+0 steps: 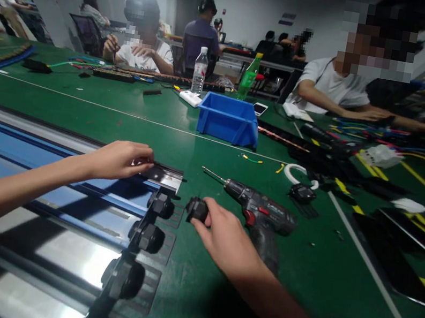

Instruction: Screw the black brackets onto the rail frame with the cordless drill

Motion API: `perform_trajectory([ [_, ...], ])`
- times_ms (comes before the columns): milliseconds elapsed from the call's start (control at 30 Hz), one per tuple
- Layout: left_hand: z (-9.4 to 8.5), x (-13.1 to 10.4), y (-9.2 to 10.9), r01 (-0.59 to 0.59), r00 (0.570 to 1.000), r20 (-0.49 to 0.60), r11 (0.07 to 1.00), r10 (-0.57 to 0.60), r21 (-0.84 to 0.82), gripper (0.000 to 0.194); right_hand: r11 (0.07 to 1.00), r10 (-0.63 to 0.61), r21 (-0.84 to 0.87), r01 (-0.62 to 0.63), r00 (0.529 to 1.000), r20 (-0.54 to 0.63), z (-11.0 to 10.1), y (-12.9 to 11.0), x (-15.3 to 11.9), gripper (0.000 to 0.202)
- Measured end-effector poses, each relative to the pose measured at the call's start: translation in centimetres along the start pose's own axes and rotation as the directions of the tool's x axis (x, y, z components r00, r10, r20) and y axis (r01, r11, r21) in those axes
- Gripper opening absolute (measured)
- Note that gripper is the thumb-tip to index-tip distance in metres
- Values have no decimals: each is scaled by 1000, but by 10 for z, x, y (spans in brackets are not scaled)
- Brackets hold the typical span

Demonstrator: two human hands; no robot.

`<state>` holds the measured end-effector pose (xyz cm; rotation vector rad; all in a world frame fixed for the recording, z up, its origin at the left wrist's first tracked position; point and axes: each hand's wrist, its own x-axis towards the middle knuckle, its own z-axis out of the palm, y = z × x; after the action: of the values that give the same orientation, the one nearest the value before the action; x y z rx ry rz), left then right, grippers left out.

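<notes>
My right hand [225,231] grips a black cable gland [197,209] between thumb and fingers, just right of the rail ends. My left hand [126,160] is closed on the end of the farthest metal rail [166,177]. Several long rails with blue surfaces [97,191] lie side by side at the left. Black end pieces with glands [151,238] are fitted at the nearer rail ends. Behind my right hand lies a black and red power drill [264,211], its bit pointing left.
A blue bin [227,121] stands at the back middle, near a clear bottle [200,71] and a green bottle [249,78]. Another gland [303,192] lies beside a white ring [289,173]. Cables [367,132] are at the right. People sit across the green table [121,117].
</notes>
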<state>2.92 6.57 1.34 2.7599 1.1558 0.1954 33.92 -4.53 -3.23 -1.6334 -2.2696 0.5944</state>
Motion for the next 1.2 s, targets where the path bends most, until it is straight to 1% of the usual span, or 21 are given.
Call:
perform_trajectory([
  [67, 10, 12, 2, -21, 999, 29, 999, 22, -37, 31, 1000, 10, -2, -10, 1000, -15, -10, -1, 16, 14],
  [133, 19, 16, 4, -39, 998, 43, 998, 41, -47, 35, 1000, 13, 14, -13, 1000, -10, -15, 0, 30, 15],
  [200, 26, 16, 5, -45, 998, 34, 998, 47, -49, 36, 999, 4, 53, -4, 1000, 13, -18, 3, 42, 16],
  [300, 34, 10, 5, -34, 999, 1, 997, 34, -66, 34, 989, -46, 146, 35, 996, 71, -21, 10, 55, 18],
  [467, 43, 6, 3, 9, 1000, -21, 997, -11, -75, 32, 950, -112, 303, 70, 986, 125, -23, 17, 69, 26],
  [600, 46, 6, 4, 18, 999, -27, 996, -21, -92, 29, 914, -146, 398, 76, 978, 148, -17, 19, 72, 29],
  [700, 46, 7, 4, 18, 1000, -17, 996, -19, -86, 29, 894, -162, 441, 86, 977, 138, -12, 21, 71, 31],
  [800, 45, 6, 4, 12, 1000, -11, 996, -13, -94, 29, 879, -171, 469, 91, 976, 132, -11, 23, 71, 33],
  [1000, 45, 5, 4, 18, 1000, -21, 993, -21, -119, 29, 868, -217, 478, 132, 968, 127, -10, 24, 69, 22],
  [1200, 46, 5, 4, 9, 1000, -26, 992, -12, -129, 28, 833, -261, 530, 162, 958, 117, -6, 27, 64, 26],
])
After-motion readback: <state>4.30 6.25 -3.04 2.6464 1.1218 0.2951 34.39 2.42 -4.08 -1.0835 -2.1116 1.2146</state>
